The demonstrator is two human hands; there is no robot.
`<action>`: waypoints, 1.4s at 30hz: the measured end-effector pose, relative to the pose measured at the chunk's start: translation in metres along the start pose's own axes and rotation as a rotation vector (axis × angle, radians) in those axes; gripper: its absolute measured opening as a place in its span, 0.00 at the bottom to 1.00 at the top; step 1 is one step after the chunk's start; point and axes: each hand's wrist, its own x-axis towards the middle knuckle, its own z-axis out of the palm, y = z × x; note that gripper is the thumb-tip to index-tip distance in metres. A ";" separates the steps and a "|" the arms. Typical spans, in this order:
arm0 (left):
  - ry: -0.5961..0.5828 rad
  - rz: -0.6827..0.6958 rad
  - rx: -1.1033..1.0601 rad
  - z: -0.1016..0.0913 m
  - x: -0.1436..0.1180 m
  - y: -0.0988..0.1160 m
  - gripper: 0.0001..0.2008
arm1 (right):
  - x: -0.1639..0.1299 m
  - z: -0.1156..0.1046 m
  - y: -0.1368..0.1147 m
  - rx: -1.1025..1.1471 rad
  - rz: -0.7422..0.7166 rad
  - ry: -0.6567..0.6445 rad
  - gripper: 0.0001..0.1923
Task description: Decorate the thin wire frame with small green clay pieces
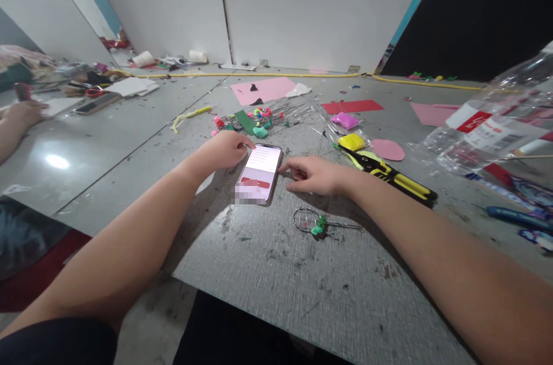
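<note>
At far left another person's hand rests on the pale grey surface, with scissors and white paper sheets near it. White wall panels stand behind, with a yellow cord along their foot. A grey textured board lies nearer the camera. On it the left hand, loosely curled and holding nothing, touches a fingertip to the top edge of a phone lying flat, screen lit. The right hand, fingers half bent and empty, touches the phone's right edge. Below it lies a wire loop with green clay. Beyond are pink paper, red paper, yellow clay and yellow-handled pliers. A clear plastic bottle lies at right.
</note>
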 end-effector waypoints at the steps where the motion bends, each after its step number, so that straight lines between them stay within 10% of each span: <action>1: 0.004 0.003 0.001 0.000 0.000 0.000 0.25 | 0.000 0.000 0.000 0.000 0.002 -0.001 0.18; 10: -0.080 0.219 -0.077 0.000 -0.002 -0.002 0.21 | 0.000 -0.001 -0.003 0.002 0.006 -0.015 0.18; 34: 0.078 -0.110 -0.194 0.010 -0.001 0.010 0.11 | 0.004 0.003 -0.004 0.037 0.050 0.055 0.24; 42: 0.090 -0.260 -0.331 0.013 0.000 0.013 0.23 | 0.001 0.003 0.004 0.190 -0.003 0.016 0.28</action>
